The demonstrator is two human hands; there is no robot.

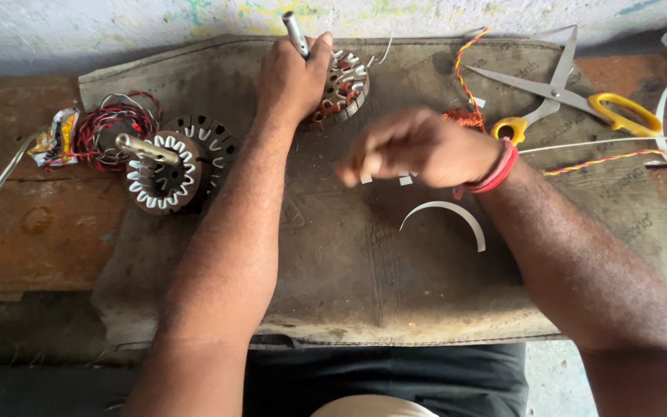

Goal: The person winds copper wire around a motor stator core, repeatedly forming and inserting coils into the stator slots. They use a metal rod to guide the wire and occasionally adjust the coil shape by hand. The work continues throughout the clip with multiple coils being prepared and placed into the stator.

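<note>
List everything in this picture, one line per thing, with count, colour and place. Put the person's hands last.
held stator: one, brown core with white slot liners and copper wire, top centre of the mat, metal shaft sticking up.
spare stators: two, brown with white liners, overlapping at the mat's left edge, the front one with a brass-coloured shaft.
wire coil: one, red and dark strands, left of the spare stators.
scissors: one pair, yellow handles, open, top right.
twisted wire: one, red and yellow, right of the held stator.
curved strip: one, white, mat centre.
mat: one, grey-brown, over a rusty bench.
left hand: grips the held stator's shaft.
right hand: blurred, above the mat, red wristband.
</note>
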